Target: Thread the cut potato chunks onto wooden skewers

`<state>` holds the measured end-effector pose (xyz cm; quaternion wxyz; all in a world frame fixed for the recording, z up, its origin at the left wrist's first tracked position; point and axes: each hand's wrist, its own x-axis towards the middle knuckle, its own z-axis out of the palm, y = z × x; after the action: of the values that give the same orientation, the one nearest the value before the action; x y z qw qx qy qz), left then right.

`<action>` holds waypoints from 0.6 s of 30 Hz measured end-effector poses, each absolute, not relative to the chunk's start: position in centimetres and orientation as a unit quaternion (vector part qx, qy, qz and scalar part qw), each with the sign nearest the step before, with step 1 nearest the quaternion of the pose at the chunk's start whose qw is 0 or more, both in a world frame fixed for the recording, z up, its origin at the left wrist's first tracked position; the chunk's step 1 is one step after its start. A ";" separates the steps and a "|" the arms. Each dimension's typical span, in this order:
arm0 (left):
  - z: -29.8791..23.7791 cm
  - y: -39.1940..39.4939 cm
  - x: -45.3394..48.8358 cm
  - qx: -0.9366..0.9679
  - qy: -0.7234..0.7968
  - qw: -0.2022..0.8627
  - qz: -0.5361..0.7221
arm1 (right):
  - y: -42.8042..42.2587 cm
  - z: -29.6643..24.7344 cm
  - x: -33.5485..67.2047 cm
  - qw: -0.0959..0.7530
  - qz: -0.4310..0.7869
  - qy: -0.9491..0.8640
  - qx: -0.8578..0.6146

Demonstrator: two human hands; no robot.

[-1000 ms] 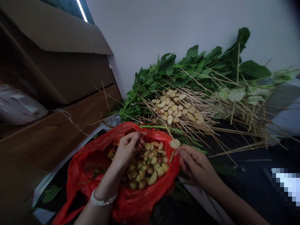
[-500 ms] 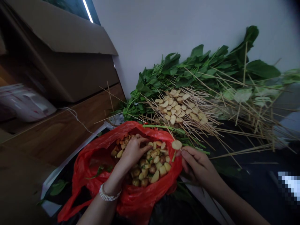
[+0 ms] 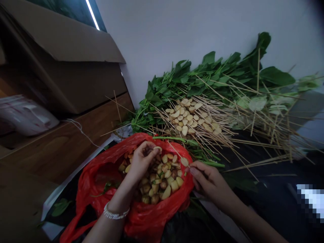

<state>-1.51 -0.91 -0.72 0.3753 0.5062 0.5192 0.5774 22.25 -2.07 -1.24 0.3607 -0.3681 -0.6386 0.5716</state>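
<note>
While a pale wall fills the top of the frame, a cardboard box with a raised flap takes up the upper left. Leafy greens lie in a long heap against the wall, from the centre to the upper right. Loose wooden sticks spread in front of them, many pointing toward the right edge. At lower centre an open red plastic bag holds cut vegetable pieces, mostly yellowish, with some orange ones near its far side. A whitish plastic bundle sits at the left edge.

The left hand is over the bag's opening, thumb and fingers pinching a pale slice. The right hand, just beside the bag's right rim, pinches a thin stick that slants up and left; a threaded slice sits on it close to the fingertips. A beaded bracelet circles the left wrist. More round slices lie on the sticks right of centre.
</note>
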 end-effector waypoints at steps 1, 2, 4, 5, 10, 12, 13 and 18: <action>-0.6 -0.9 -1.6 0.465 0.489 0.430 0.600 | -2.2 -1.1 22.2 0.359 0.560 -0.648 -0.371; -0.5 -0.9 -1.7 0.422 0.458 0.482 0.617 | -2.3 -1.0 22.2 0.357 0.550 -0.656 -0.373; -0.2 -1.0 -1.9 0.343 0.403 0.565 0.633 | -2.5 -0.9 22.2 0.355 0.535 -0.670 -0.372; -0.1 -1.0 -2.0 0.309 0.381 0.598 0.634 | -2.6 -0.9 22.1 0.352 0.528 -0.679 -0.370; 0.4 -1.5 -2.2 0.203 0.302 0.697 0.618 | -2.7 -1.1 22.2 0.334 0.449 -0.746 -0.361; 0.4 -1.6 -2.1 0.195 0.286 0.710 0.613 | -2.7 -1.1 22.2 0.333 0.420 -0.768 -0.351; 0.4 -1.6 -2.1 0.195 0.282 0.712 0.613 | -2.8 -1.1 22.2 0.332 0.410 -0.776 -0.346; 0.0 -1.6 -2.1 0.192 0.291 0.702 0.621 | -3.1 -1.3 22.1 0.330 0.376 -0.803 -0.325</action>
<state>-2.13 -1.56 0.02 0.7019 0.1918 0.2911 0.6212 22.15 -3.06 -1.30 0.3299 -0.3250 -0.8026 0.3760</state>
